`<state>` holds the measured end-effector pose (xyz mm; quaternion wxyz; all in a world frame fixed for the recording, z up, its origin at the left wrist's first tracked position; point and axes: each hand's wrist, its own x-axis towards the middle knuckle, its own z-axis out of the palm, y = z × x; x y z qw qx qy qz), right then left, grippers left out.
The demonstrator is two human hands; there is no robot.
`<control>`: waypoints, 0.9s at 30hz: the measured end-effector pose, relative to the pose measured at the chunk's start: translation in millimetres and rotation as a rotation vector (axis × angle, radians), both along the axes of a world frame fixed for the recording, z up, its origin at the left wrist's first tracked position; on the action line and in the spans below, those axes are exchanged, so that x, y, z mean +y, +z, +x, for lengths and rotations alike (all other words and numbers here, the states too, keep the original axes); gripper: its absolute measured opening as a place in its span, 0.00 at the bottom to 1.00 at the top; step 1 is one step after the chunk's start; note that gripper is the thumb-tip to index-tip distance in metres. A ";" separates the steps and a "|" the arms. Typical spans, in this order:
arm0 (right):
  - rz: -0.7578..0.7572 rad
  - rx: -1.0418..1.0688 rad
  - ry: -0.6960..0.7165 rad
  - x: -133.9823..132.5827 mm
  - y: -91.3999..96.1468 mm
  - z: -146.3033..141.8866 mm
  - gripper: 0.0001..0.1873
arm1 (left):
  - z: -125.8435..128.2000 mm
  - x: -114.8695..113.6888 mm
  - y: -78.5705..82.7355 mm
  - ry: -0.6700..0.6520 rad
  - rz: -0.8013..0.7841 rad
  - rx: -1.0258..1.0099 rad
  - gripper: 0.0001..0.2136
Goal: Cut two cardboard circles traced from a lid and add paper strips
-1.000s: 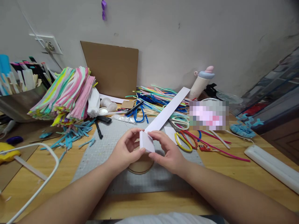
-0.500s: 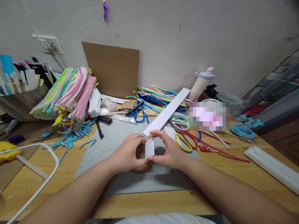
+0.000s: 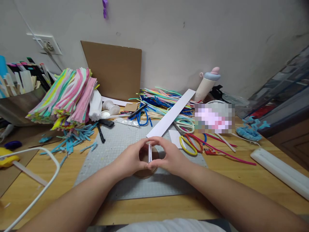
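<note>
My left hand point(image 3: 130, 158) and my right hand point(image 3: 172, 157) meet over the cutting mat point(image 3: 101, 167), thumbs and fingers curved toward each other. Pinched between them is a small piece of white card point(image 3: 150, 154), now seen edge-on. It shows as two thin upright white layers; whether these are one folded piece or two pieces I cannot tell. Directly under my hands is a round brown cardboard disc point(image 3: 145, 175), partly covered by my fingers. A long white paper strip point(image 3: 171, 114) lies slantwise beyond my fingers, and a smaller white paper piece point(image 3: 174, 138) lies right of my right hand.
Yellow-handled scissors point(image 3: 188, 146) and white-handled scissors point(image 3: 184, 125) lie to the right. Pipe cleaner bundles point(image 3: 70, 96), blue scraps point(image 3: 72, 138) and a yellow glue gun point(image 3: 8, 158) with a white cable are on the left. A bottle point(image 3: 206, 85) and cardboard sheet point(image 3: 113, 71) stand behind.
The white card has turned from showing its broad face to standing edge-on, and my hands have drawn closer together around it. The whole view has shifted slightly.
</note>
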<state>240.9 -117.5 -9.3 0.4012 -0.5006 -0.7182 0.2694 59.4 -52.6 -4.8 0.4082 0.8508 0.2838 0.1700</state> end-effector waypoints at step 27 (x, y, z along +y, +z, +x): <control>-0.128 0.098 0.090 6.7 -12.1 2.7 0.33 | 2.0 -1.8 -5.1 0.068 0.311 0.172 0.23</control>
